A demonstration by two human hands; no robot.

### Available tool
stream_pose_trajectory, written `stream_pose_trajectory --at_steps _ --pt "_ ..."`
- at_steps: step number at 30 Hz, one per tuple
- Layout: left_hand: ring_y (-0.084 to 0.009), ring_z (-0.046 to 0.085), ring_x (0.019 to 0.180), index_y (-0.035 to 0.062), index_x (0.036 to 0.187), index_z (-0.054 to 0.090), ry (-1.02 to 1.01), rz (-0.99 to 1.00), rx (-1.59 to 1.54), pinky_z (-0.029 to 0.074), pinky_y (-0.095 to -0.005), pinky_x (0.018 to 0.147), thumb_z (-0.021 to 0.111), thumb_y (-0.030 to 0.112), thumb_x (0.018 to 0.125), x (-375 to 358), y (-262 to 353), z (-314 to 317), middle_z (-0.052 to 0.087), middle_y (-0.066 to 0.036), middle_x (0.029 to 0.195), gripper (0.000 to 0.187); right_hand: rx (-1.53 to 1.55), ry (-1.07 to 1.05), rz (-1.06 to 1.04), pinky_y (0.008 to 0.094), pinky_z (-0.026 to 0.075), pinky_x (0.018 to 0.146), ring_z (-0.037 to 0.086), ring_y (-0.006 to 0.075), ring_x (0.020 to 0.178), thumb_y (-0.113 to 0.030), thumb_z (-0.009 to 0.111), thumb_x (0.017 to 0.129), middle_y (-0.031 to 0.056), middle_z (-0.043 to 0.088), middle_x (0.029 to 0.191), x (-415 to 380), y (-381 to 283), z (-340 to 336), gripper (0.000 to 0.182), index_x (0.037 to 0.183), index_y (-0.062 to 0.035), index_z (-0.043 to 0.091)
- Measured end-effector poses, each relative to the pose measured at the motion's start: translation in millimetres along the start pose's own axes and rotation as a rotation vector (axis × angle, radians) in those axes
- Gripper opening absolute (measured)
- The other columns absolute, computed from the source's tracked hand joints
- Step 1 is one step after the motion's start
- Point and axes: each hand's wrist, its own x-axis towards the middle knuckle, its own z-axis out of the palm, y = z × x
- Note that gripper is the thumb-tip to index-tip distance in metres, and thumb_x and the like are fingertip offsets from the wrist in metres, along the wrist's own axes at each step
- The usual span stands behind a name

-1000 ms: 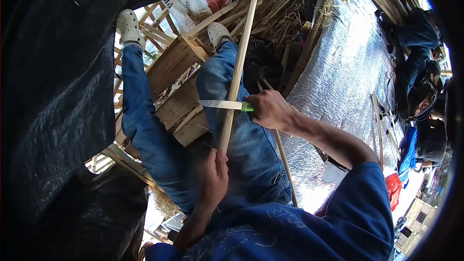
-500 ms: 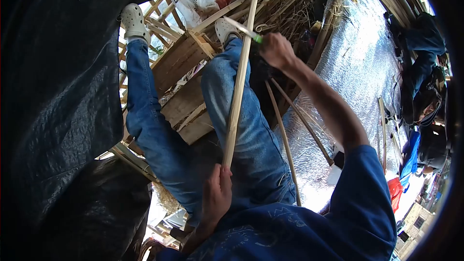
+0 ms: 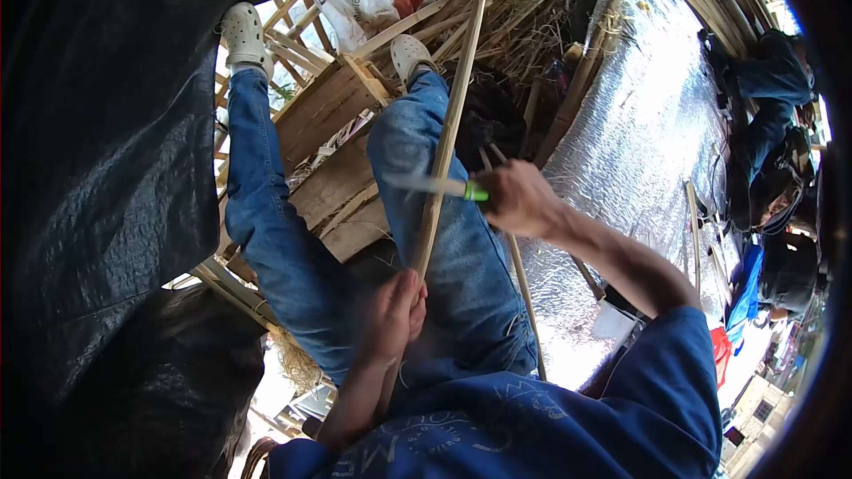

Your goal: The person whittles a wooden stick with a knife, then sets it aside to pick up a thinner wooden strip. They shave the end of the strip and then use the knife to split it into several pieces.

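Between the legs (image 3: 257, 142), beyond the knife (image 3: 454, 187), a wooden crate (image 3: 319, 118), contents unclear

Foil sheet (image 3: 657, 106) has thin wooden stick (image 3: 693, 231) near right side. Rough pole (image 3: 607, 40) runs along left edge.

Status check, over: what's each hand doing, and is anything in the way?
Left hand gripping wooden stick. Right hand holding green-handled knife, blurred blade across stick. Denim-clad leg behind both. Over.
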Motion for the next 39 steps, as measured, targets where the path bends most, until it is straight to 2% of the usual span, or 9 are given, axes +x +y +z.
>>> stream_pose_trajectory --at_steps 1,11,13,15,19,25,26,33,39 --pt "-0.0012 0.027 0.038 0.0095 0.086 0.047 -0.011 -0.005 0.005 0.019 -0.0187 0.035 0.04 0.038 0.101 4 0 2 0.034 0.006 0.052 0.033 0.056 0.13 -0.125 0.0294 0.039 0.035 0.048 0.0137 0.04 -0.006 0.054 0.085 0.0049 0.058 0.057 -13 8 18 0.023 0.102 -0.0056 0.069" --pt "-0.001 0.026 0.038 0.0086 0.086 0.047 0.011 -0.01 -0.02 0.018 -0.0192 0.035 0.04 0.035 0.102 4 -6 7 0.033 0.007 0.052 0.032 -0.036 0.333 -0.205 0.0338 0.04 0.036 0.048 0.0169 0.038 -0.011 0.056 0.086 0.0066 0.055 0.051 7 27 30 0.016 0.092 -0.0012 0.068" --pt "-0.0006 0.026 0.038 0.0082 0.085 0.047 0.016 0.019 0.014 0.018 -0.0191 0.035 0.041 0.034 0.102 -3 -12 7 0.032 0.007 0.052 0.031 -0.051 0.277 0.232 0.0321 0.037 0.032 0.046 0.0142 0.037 -0.014 0.053 0.09 0.0071 0.052 0.05 35 35 3 0.019 0.087 -0.002 0.068" --pt "-0.0007 0.027 0.039 0.0081 0.085 0.047 0.042 0.042 0.072 0.019 -0.0193 0.035 0.041 0.034 0.102 -9 -18 4 0.033 0.007 0.052 0.032 -0.096 0.429 0.186 0.0404 0.051 0.05 0.062 0.0294 0.05 -0.013 0.05 0.086 0.015 0.062 0.06 60 57 -9 0.023 0.073 -0.0047 0.067" --pt "-0.0013 0.029 0.04 0.0076 0.084 0.048 0.092 0.06 0.171 0.022 -0.0201 0.037 0.04 0.034 0.102 -25 -27 1 0.035 0.007 0.053 0.033 -0.272 0.693 0.07 0.0418 0.051 0.052 0.063 0.0306 0.055 -0.018 0.051 0.084 0.0163 0.063 0.063 122 100 -46 0.024 0.072 -0.0026 0.066" --pt "-0.002 0.031 0.039 0.007 0.086 0.049 0.109 0.023 0.154 0.023 -0.02 0.037 0.039 0.033 0.102 -26 -18 3 0.036 0.005 0.051 0.032 -0.129 0.286 0.078 0.0383 0.051 0.049 0.061 0.0242 0.052 -0.014 0.052 0.081 0.011 0.063 0.063 87 62 -36 0.017 0.084 -0.0055 0.067" --pt "-0.002 0.031 0.039 0.007 0.086 0.049 0.105 0.029 0.145 0.023 -0.02 0.037 0.039 0.033 0.102 -24 -16 3 0.036 0.005 0.051 0.032 -0.069 0.304 -0.044 0.0271 0.033 0.032 0.042 0.0105 0.039 -0.007 0.053 0.084 0.0041 0.051 0.052 71 58 -16 0.013 0.076 -0.0048 0.063" --pt "-0.0085 0.045 0.046 0.0031 0.087 0.05 0.114 0.192 0.543 0.034 -0.0255 0.043 0.037 0.027 0.102 -3 0 14 0.046 -0.002 0.054 0.031 0.008 0.251 -0.25 0.0317 0.041 0.036 0.05 0.0153 0.039 -0.003 0.055 0.078 0.0054 0.057 0.053 -22 18 38 0.019 0.091 -0.001 0.068" --pt "-0.0311 0.058 0.053 0.0007 0.087 0.049 0.22 0.384 0.97 0.041 -0.0386 0.048 0.038 0.024 0.102 -12 -11 20 0.053 -0.015 0.058 0.03 0.006 0.324 -0.09 0.0296 0.035 0.032 0.044 0.0132 0.037 -0.009 0.052 0.086 0.0057 0.054 0.052 1 32 27 0.017 0.089 -0.0011 0.068"
